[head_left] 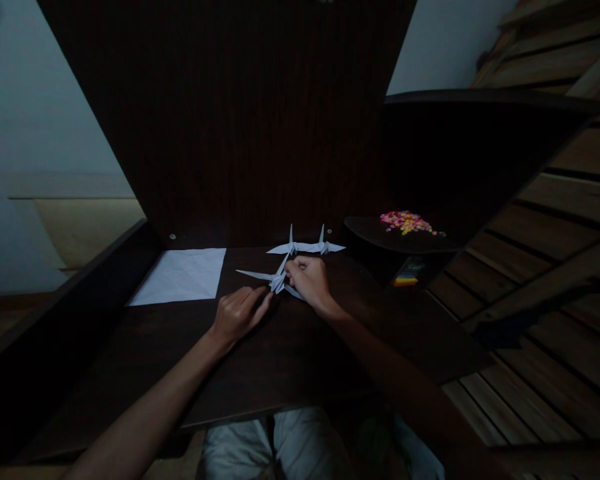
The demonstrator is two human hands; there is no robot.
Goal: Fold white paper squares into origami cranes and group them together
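A white folded paper crane (277, 283) rests on the dark desk between my hands, one long point reaching left and another rising up. My right hand (309, 277) is closed at its right side, thumb and forefinger pinching the paper and hiding part of it. From the lower left, my left hand (241, 313) has curled fingers, with the thumb and forefinger tips at the crane's near edge. Just behind stand two more white paper cranes, a left one (293, 248) and a right one (324, 247), side by side with wings spread.
A flat white sheet of paper (183, 275) lies on the desk (260, 367) at left. On the small shelf (363, 230) at right sits a pile of pink, yellow and red bits (407, 221). Under it is a yellow-orange item (405, 281). A dark panel (250, 120) rises behind.
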